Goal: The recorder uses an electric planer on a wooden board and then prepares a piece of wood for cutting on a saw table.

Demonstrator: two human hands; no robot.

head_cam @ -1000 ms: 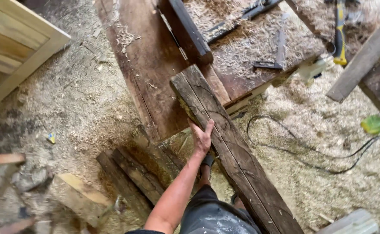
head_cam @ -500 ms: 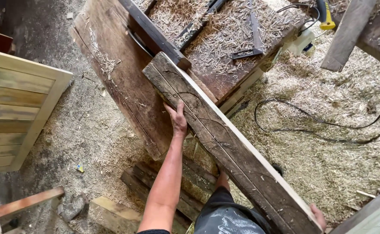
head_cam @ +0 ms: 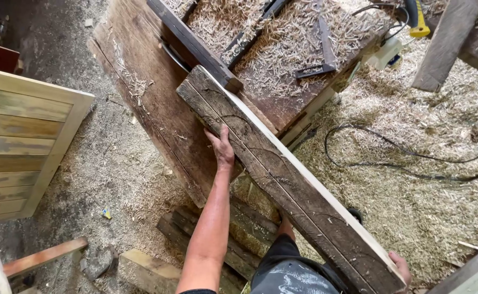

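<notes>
A long weathered wooden plank (head_cam: pixel 282 174) slants from the workbench down toward my body. My left hand (head_cam: pixel 221 149) grips its left edge near the upper third, fingers wrapped on the dark face. My right hand (head_cam: pixel 400 267) holds the plank's near end at the lower right, only the fingers showing past the wood. The plank's far end rests against a dark wooden beam (head_cam: pixel 195 46) lying on the bench. My legs in dark shorts show below the plank.
The workbench (head_cam: pixel 141 103) carries wood shavings and metal strips. Sawdust covers the floor. A slatted wooden panel (head_cam: pixel 21 147) stands at the left. Black cable (head_cam: pixel 402 163) loops at the right. Stacked dark boards (head_cam: pixel 228 239) and a block (head_cam: pixel 146 269) lie near my feet.
The plank and my left hand have shifted slightly up toward the bench. My right hand on the plank's near end now shows at the lower right.
</notes>
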